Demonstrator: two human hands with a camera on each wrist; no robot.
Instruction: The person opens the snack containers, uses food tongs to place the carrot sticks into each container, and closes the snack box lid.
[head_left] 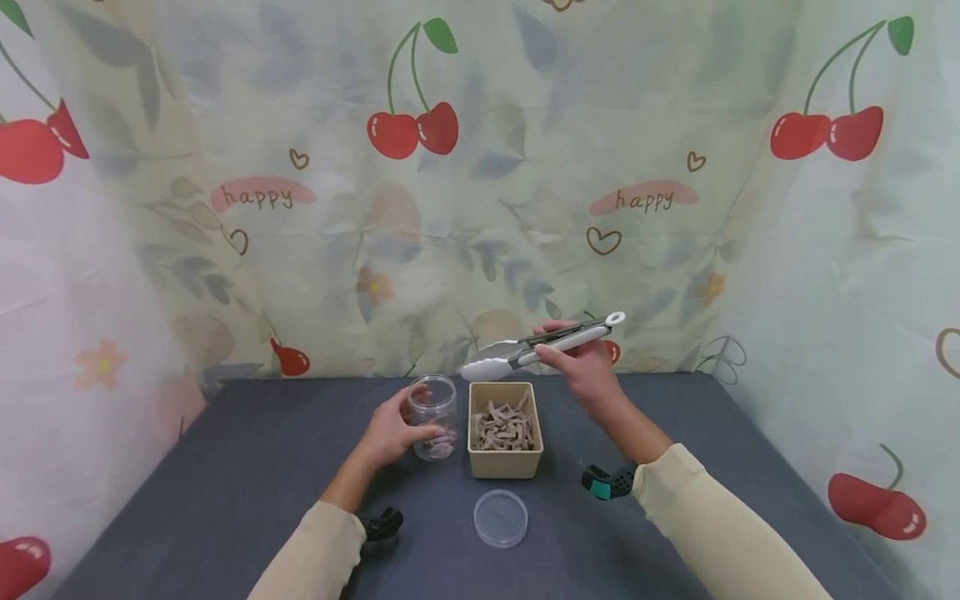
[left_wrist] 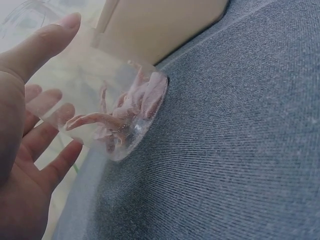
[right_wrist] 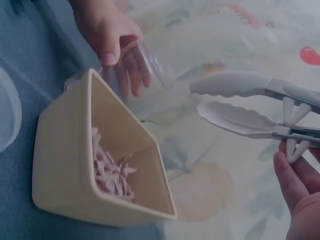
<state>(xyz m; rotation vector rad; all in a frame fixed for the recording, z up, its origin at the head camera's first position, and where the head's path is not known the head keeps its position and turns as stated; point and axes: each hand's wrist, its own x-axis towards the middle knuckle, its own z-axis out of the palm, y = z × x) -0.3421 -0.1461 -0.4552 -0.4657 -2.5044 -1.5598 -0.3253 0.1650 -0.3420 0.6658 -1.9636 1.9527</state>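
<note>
My left hand [head_left: 388,431] holds a clear plastic jar [head_left: 433,410] upright on the table, thumb on the near side and fingers around the far side. A few pale pinkish-brown dried strips [left_wrist: 127,107] lie at the jar's bottom. In my right hand [head_left: 592,379] is a pair of tongs [head_left: 573,336] with white scalloped heads, held above the beige box [head_left: 505,465]. The right wrist view shows the heads apart, with nothing between them. More of the same strips [right_wrist: 112,175] fill the lower part of the box, which stands just right of the jar.
A round translucent lid [head_left: 501,518] lies flat on the dark cloth-covered table [head_left: 247,467], in front of the box. Behind the table hangs a patterned curtain [head_left: 495,233] with cherries. Each wrist wears a black band [head_left: 611,482].
</note>
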